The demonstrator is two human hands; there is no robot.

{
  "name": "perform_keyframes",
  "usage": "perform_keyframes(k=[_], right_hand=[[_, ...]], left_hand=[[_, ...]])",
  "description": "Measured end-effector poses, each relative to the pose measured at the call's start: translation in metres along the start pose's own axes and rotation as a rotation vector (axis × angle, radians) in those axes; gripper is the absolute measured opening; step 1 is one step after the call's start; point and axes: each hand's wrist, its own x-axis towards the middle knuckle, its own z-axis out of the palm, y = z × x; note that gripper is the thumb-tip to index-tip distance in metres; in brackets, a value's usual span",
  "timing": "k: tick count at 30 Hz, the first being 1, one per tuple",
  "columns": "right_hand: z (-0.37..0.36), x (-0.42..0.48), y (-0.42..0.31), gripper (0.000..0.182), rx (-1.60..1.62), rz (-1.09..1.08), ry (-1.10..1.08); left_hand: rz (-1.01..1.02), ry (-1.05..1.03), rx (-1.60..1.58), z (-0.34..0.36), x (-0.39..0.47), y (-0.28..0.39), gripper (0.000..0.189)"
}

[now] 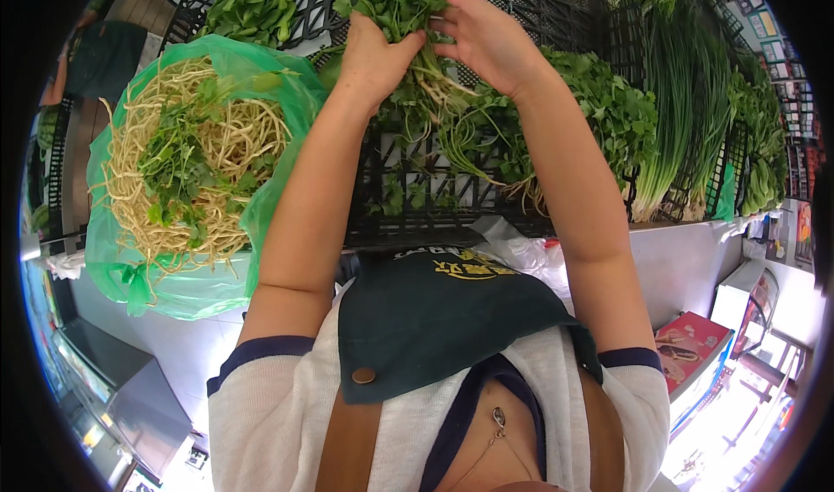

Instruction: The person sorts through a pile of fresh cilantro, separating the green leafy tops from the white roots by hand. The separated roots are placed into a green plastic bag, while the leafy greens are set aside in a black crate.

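My left hand [374, 59] is closed around a bunch of cilantro [397, 3], its thumb lying across the stems. Pale roots at the bunch's lower end point towards me. Beside it on the right, my right hand [492, 46] has spread fingers at the leaves and stems. Below both hands, loose cilantro sprigs [469, 147] lie in a black plastic crate [430, 228]. More leafy cilantro [599, 104] is heaped near my right forearm. Left of my left forearm, a green plastic bag [293, 81] holds pale, thin roots or stems [254, 130] with cilantro scraps [172, 160] on top.
Dark leafy greens [251, 10] fill a crate at the upper left. Long green scallions or chives [674, 94] stand in crates on the right, with more greens [756, 134] beyond. Clear plastic bags [521, 251] hang at the display's front edge. Another person's dark garment [107, 55] shows at far left.
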Motion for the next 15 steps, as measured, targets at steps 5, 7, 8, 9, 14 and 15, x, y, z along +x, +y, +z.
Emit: perform_keyframes(k=[5, 7, 8, 9, 14, 15], right_hand=[[-0.029, -0.020, 0.027, 0.055, -0.717, 0.121, 0.319], [-0.051, -0.042, 0.027, 0.047, -0.812, 0.015, 0.299], [-0.055, -0.052, 0.027, 0.041, -0.817, 0.018, 0.258], [-0.055, -0.063, 0.025, 0.037, -0.823, 0.016, 0.222], [-0.052, -0.096, 0.025, 0.030, -1.297, -0.019, 0.132], [-0.059, -0.101, 0.028, 0.031, -1.365, -0.009, 0.085]], left_hand=[[-0.096, 0.052, 0.703, 0.001, -0.006, -0.030, 0.080], [-0.027, 0.061, 0.879, -0.001, -0.013, -0.008, 0.085], [0.175, 0.228, 1.004, 0.003, -0.019, 0.001, 0.075], [0.356, 0.187, 0.969, 0.006, -0.022, 0.014, 0.072], [0.682, -0.551, 0.710, 0.052, -0.040, 0.026, 0.064], [0.639, -0.668, 0.725, 0.060, -0.048, 0.023, 0.068]])
